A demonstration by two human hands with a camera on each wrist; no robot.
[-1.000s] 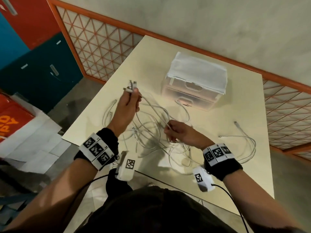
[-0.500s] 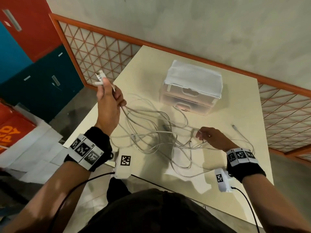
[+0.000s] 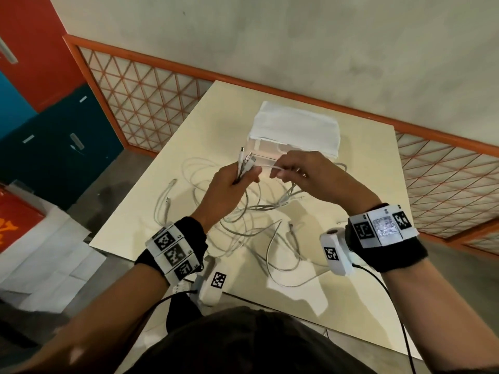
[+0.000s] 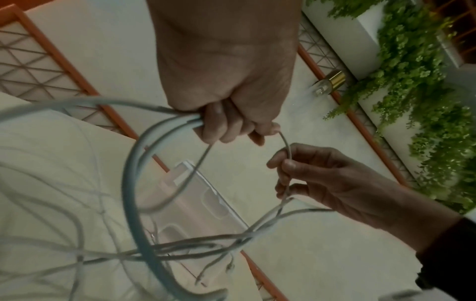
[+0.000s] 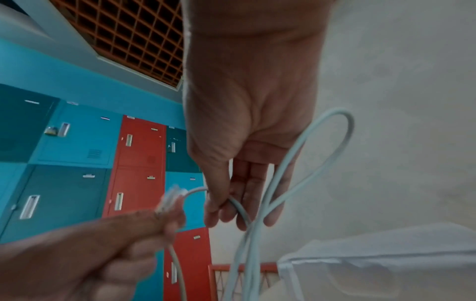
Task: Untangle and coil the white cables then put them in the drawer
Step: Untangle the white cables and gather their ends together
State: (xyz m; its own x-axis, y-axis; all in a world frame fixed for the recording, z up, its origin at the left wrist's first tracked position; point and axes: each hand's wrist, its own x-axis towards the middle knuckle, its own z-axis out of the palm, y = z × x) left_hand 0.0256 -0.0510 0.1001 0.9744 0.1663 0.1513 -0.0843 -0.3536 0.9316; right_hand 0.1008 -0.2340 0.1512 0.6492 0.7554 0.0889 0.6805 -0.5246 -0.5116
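A tangle of white cables (image 3: pixel 251 220) lies on the cream table (image 3: pixel 359 184) and trails up into both hands. My left hand (image 3: pixel 229 184) grips a bundle of cable ends, their plugs (image 3: pixel 245 159) sticking up above the fist; in the left wrist view its fingers (image 4: pixel 219 126) curl round the strands. My right hand (image 3: pixel 299 171) pinches one white cable (image 3: pixel 266 166) just right of the left hand; its thumb and fingers (image 5: pixel 224 203) close on the strand in the right wrist view. The small white drawer unit (image 3: pixel 294 130) stands behind the hands, its front mostly hidden.
Loose cable ends (image 3: pixel 168 190) lie near the table's left edge. An orange lattice railing (image 3: pixel 151 109) runs behind the table. Blue and red lockers (image 3: pixel 48 130) stand at the left, and white sheets (image 3: pixel 48 265) lie on the floor.
My left hand came back from the far left to above the table's middle with the plug ends. My right hand rose from the tangle and now pinches a cable beside it.
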